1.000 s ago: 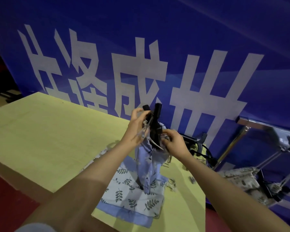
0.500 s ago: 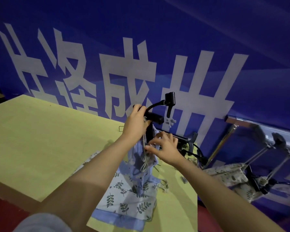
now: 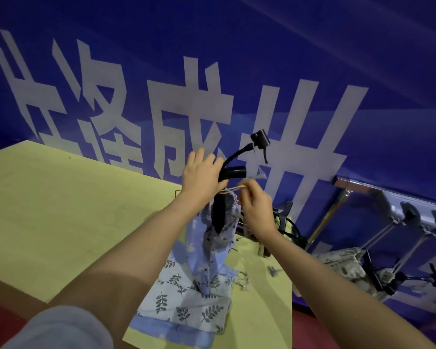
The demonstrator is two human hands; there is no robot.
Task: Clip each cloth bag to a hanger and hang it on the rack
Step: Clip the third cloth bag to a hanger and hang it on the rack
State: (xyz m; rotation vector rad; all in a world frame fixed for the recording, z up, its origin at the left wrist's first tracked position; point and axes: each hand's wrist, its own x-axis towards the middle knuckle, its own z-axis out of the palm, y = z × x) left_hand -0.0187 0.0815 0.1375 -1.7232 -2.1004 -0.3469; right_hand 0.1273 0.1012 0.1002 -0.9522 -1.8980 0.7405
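My left hand (image 3: 203, 176) grips a black clip hanger (image 3: 233, 172) held up above the table, its hook arm curving up to the right. A blue patterned cloth bag (image 3: 212, 245) hangs from the hanger's lower clip down to the table. My right hand (image 3: 256, 210) pinches the bag's pale drawstring (image 3: 233, 189) just below the hanger. Another cloth bag with a leaf print (image 3: 184, 306) lies flat on the yellow table (image 3: 61, 210) under the hanging one.
A metal rack (image 3: 363, 188) stands to the right of the table, with a hung beige bag (image 3: 342, 265) and black hangers below its bar. More black hangers (image 3: 286, 222) lie at the table's far right corner. A blue banner wall stands close behind.
Both hands lifted the hanger with the bag higher. The hanger has turned so its hook arm points up and right. My right hand moved up from the bag's cloth to its drawstring.
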